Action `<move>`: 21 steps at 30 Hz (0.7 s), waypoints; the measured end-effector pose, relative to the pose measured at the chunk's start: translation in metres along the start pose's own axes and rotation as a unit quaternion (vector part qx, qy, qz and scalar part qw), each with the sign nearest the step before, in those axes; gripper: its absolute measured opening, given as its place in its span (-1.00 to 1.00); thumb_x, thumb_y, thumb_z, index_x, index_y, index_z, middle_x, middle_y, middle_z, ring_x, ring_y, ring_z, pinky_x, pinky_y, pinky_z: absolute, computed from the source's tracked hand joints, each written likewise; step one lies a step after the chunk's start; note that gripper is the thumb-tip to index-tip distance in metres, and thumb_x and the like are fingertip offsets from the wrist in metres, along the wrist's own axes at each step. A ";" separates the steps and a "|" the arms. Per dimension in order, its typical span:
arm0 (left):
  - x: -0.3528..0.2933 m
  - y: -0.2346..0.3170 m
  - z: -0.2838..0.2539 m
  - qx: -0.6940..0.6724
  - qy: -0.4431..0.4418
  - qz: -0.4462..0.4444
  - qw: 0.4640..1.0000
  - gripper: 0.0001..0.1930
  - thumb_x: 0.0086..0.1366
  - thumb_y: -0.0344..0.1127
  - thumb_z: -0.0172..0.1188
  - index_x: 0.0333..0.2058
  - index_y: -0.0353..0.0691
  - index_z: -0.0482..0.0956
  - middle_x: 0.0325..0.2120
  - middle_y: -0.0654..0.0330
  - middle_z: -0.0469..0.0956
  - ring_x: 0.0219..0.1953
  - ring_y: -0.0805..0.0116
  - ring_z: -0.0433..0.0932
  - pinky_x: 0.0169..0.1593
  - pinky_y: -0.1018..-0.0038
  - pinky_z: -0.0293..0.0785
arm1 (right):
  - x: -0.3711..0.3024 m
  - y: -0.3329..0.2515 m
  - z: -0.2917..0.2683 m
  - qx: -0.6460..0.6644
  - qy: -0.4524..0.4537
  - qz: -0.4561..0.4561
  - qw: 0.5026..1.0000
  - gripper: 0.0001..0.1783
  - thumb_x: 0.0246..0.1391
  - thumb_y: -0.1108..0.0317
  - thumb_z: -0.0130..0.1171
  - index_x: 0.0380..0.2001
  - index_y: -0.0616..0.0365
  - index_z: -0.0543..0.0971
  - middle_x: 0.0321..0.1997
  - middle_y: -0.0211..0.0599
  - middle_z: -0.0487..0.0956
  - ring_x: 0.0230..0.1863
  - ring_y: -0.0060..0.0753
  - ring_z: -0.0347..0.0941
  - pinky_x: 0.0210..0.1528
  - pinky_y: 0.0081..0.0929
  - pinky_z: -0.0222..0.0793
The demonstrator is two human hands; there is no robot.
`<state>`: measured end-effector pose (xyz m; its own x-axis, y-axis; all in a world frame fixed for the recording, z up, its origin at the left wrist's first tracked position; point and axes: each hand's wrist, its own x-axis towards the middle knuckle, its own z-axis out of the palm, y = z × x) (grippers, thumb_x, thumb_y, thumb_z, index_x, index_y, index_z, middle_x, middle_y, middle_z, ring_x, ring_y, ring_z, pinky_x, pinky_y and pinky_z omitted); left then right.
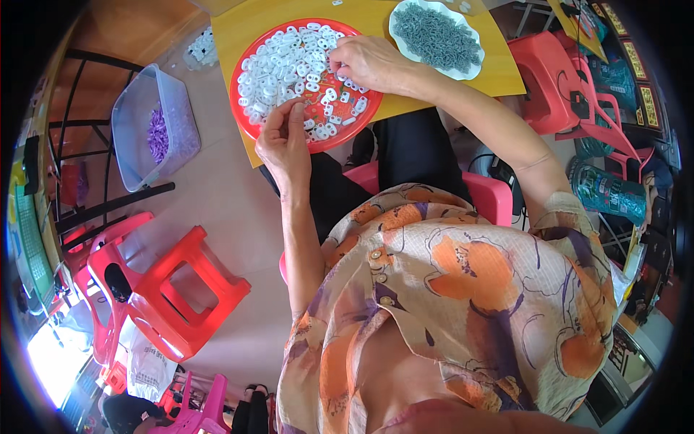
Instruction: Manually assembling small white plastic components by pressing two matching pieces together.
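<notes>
A round red tray on the yellow table holds many small white plastic pieces with holes in them. Above its near left part is my left hand, thumb and fingers pinched together; whatever they hold is too small to make out. My right hand reaches over the tray's right side with its fingers curled down at the white pieces. Its fingertips are partly hidden, and I cannot see what is between them. To the right, a white scalloped plate bears a heap of small dark grey pieces.
The yellow table ends just before my lap. Left on the floor stands a clear plastic bin with purple pieces. Red plastic stools stand at left, and a red chair is at right near a large bluish bottle.
</notes>
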<state>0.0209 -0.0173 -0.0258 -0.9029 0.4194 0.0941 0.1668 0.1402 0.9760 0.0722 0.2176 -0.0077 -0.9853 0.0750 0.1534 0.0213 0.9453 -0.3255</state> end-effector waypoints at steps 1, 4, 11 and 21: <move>-0.001 -0.001 0.000 -0.007 0.008 0.009 1.000 -0.83 0.41 -0.36 0.28 -0.14 -0.32 0.75 -0.49 0.35 0.62 -0.50 0.69 0.41 -0.40 0.66 0.33 | 0.001 0.000 0.000 -0.001 -0.001 0.001 1.000 -0.89 0.15 0.38 0.27 -0.30 0.18 0.65 -0.23 -0.14 0.62 -0.14 0.01 0.60 -0.09 -0.11 0.49; -0.007 0.005 -0.004 -0.021 0.013 0.001 1.000 -0.83 0.40 -0.35 0.31 -0.15 -0.31 0.75 -0.51 0.34 0.61 -0.48 0.69 0.43 -0.37 0.64 0.37 | 0.004 0.000 0.004 -0.018 0.004 -0.004 1.000 -0.90 0.14 0.39 0.26 -0.32 0.19 0.65 -0.27 -0.15 0.62 -0.17 0.02 0.60 -0.11 -0.09 0.49; -0.012 0.007 -0.002 -0.043 0.010 -0.018 0.999 -0.86 0.41 -0.37 0.29 -0.17 -0.30 0.75 -0.50 0.37 0.60 -0.46 0.69 0.43 -0.36 0.65 0.36 | 0.011 0.003 0.003 -0.076 -0.023 0.028 0.996 -0.88 0.11 0.37 0.25 -0.36 0.20 0.66 -0.25 -0.14 0.67 -0.17 -0.02 0.63 -0.14 -0.10 0.50; -0.008 0.002 0.000 -0.001 0.021 0.024 0.999 -0.85 0.40 -0.37 0.30 -0.16 -0.31 0.74 -0.46 0.35 0.63 -0.43 0.68 0.44 -0.33 0.63 0.39 | 0.022 0.008 0.008 -0.057 0.003 0.008 0.998 -0.81 0.03 0.33 0.37 -0.43 0.28 0.67 -0.35 0.01 0.69 -0.28 0.04 0.68 -0.25 -0.12 0.58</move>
<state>0.0280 -0.0205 -0.0242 -0.9094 0.3882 0.1493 0.2098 0.1184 0.9705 0.0494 0.2239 -0.0144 -0.9838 0.0922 0.1539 0.0569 0.9739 -0.2199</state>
